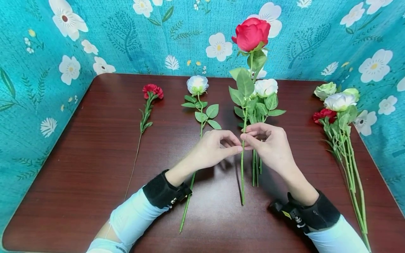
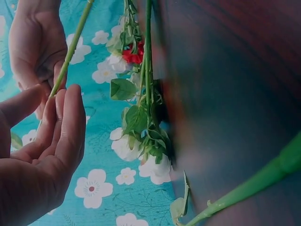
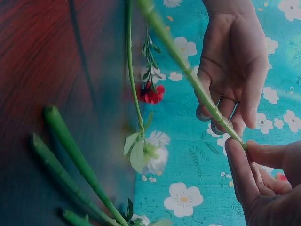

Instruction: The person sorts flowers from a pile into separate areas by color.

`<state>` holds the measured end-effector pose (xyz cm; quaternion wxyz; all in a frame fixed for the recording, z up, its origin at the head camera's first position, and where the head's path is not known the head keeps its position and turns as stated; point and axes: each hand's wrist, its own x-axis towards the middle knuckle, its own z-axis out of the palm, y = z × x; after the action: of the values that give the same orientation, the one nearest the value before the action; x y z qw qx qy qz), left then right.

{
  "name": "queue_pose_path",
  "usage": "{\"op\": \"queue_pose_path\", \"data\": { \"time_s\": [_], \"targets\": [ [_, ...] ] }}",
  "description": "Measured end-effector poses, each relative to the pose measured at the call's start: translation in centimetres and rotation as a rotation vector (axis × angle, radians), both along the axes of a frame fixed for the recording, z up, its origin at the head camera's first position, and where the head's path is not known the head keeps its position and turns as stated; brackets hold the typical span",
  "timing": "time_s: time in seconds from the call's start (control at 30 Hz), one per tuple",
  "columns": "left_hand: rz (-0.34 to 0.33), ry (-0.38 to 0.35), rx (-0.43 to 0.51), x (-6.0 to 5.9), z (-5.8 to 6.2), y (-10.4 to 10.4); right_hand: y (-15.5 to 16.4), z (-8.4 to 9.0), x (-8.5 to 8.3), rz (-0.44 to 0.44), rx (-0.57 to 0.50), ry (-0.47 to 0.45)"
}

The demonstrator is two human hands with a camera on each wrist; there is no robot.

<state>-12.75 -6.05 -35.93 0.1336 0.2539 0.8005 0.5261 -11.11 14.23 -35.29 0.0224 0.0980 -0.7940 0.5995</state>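
An artificial red rose (image 1: 251, 35) stands upright in front of me, its green stem bare in the lower part. My right hand (image 1: 272, 144) pinches that stem below the leaves, between thumb and fingers. From the other side my left hand (image 1: 215, 149) reaches to the stem, its fingertips right at it, slightly lower. In the right wrist view, the left hand (image 3: 233, 70) has loosely bent fingers behind the stem, with its thumb off to one side. Behind the right hand lie white roses (image 1: 265, 88) with leafy stems, partly covered. Below the left forearm lies another white rose (image 1: 197, 85).
A red carnation (image 1: 153, 91) on a thin stem lies on the left of the dark wooden table (image 1: 79, 158). At the right edge is a bunch of white, pale green and red flowers (image 1: 340, 102). A turquoise floral cloth (image 1: 190, 38) hangs behind the table.
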Motion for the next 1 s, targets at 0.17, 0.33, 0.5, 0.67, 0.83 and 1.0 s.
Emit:
{"op": "queue_pose_path", "data": {
  "time_s": [0.17, 0.33, 0.5, 0.67, 0.83, 1.0],
  "targets": [
    [0.033, 0.019, -0.013, -0.02, -0.11, -0.03, -0.36, -0.06, -0.16, 0.015, -0.06, -0.013],
    [0.064, 0.017, -0.033, -0.05, -0.1, -0.03, -0.51, -0.08, -0.28, 0.014, -0.076, -0.016],
    [0.072, 0.0, -0.045, -0.01, -0.02, -0.01, -0.52, -0.12, -0.31, 0.014, -0.082, -0.004],
    [0.065, -0.039, -0.031, 0.11, 0.09, 0.01, -0.48, -0.29, -0.42, 0.009, -0.115, -0.002],
    [0.076, -0.03, -0.019, 0.17, 0.0, 0.15, -0.47, -0.46, -0.6, -0.007, -0.172, -0.01],
    [0.077, -0.035, 0.016, 0.22, -0.13, 0.24, -0.45, -0.43, -0.72, -0.011, -0.2, -0.018]
  ]
}}
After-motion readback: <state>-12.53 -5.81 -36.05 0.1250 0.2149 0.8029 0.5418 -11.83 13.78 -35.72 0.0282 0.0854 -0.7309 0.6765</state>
